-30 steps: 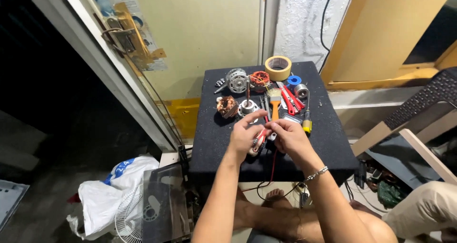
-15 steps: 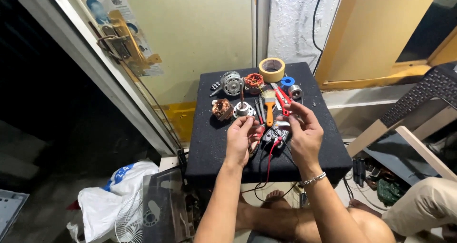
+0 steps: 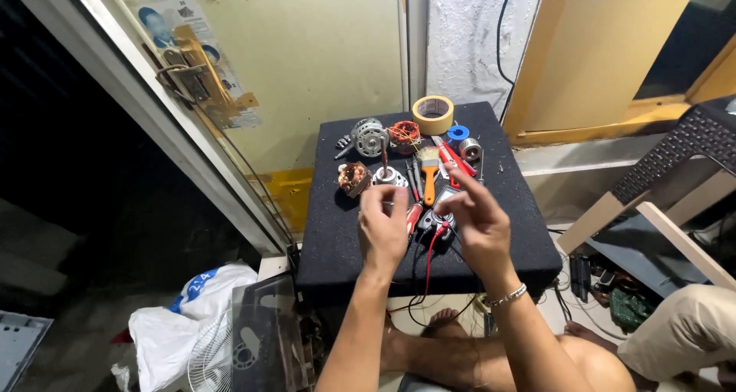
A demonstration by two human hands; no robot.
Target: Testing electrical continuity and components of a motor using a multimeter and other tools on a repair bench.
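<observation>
Head view of a small black-topped table (image 3: 337,246) set with motor parts and tools. The left hand (image 3: 383,227) is raised over the near half of the table, fingers curled loosely toward the thumb; whether they pinch anything cannot be told. The right hand (image 3: 479,223) hovers just beside it, fingers half open and spread, gripping nothing visible. Between and below the two hands lies a dark multimeter (image 3: 435,222) with a red lead (image 3: 431,258) trailing over the table's front edge. Beyond the hands lie an orange-handled brush (image 3: 429,179), a copper-wound stator (image 3: 353,177), a metal motor housing (image 3: 370,139), a second copper winding (image 3: 404,132), a roll of beige tape (image 3: 433,114) and red-handled pliers (image 3: 458,162).
</observation>
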